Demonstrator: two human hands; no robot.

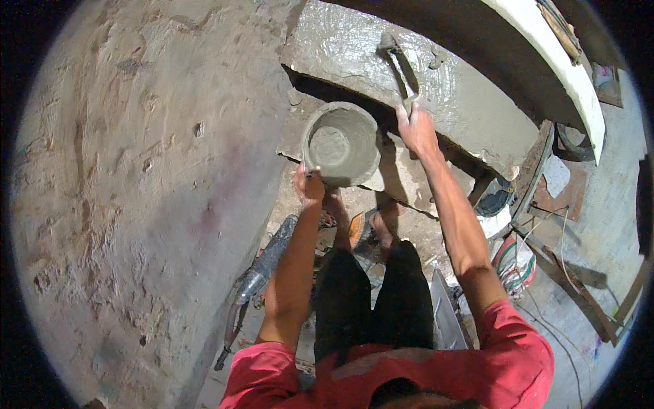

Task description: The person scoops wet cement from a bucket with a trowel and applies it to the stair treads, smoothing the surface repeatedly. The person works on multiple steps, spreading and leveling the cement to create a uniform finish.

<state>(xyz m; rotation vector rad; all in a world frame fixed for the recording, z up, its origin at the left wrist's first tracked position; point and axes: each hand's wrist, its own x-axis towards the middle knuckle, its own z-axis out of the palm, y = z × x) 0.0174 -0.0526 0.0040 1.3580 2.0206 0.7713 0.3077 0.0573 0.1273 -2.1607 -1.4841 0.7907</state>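
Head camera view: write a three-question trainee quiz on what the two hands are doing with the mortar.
1. True or false: the left hand grips the rim of a round pan that holds wet mortar.
2. What does the right hand hold? A) a hammer B) a trowel C) a brush
3. Fill in: the trowel's blade rests on a slab of wet grey ____.

Key
1. True: the pan sits just above the left hand, grey mortar inside.
2. B: the handle is in the right hand, the blade points away from the person.
3. Mortar: the smeared surface is glossy and freshly spread, next to the rough wall.
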